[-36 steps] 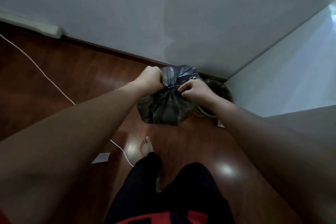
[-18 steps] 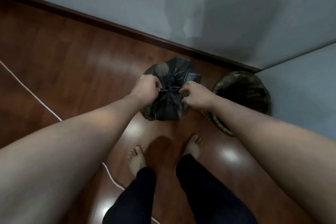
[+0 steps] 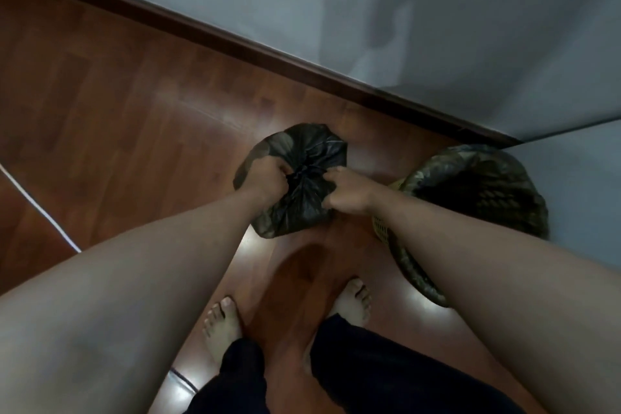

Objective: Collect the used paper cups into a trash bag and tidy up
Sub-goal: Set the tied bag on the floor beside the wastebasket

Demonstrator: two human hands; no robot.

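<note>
The trash bag (image 3: 304,198) is tied shut, so nothing inside it shows. The right arm hides part of the bin (image 3: 477,185) at 3 o'clock. The white cord (image 3: 40,208) runs off the edge at 9 o'clock.

single head-worn view, looking steeply down and forward from your own eye level. your two forearms enter from the lower corners and converge on the trash bag (image 3: 299,185), which sits near the centre of the frame and serves as landmark. nearer you than the bag, your bare feet (image 3: 223,323) stand on the wooden floor (image 3: 117,118). beyond the bag, the skirting board (image 3: 235,44) runs diagonally under the wall (image 3: 369,3). just right of the bag lies a lined basket (image 3: 477,191). wide-angle lens; edges bend. there is no second view to share coverage.
</note>
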